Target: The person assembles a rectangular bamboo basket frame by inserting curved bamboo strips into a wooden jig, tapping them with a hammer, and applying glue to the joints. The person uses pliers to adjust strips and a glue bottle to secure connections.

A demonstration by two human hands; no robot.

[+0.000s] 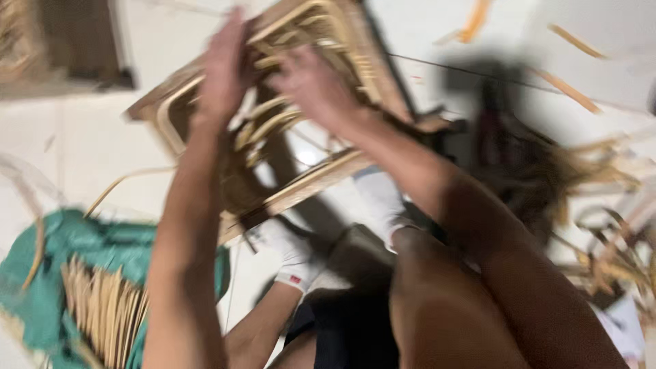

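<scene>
Down on the pale floor [89, 143], seen from the head camera through heavy blur: wooden frame [321, 171] tilted up, propped near two white-socked feet [290, 253]. Left hand [222, 65] laid flat along the frame's upper edge, fingers together; grip itself impossible to tell. Right hand [311, 82] curled over pale cane strips [263, 126] inside the frame, seemingly pinching one. Some strips already strung across the opening, gaps left between them, so weaving only partly done. Spare cane bundle [106, 307] waiting on green cloth [68, 246]; loose scraps [601, 253] heaped at right.
</scene>
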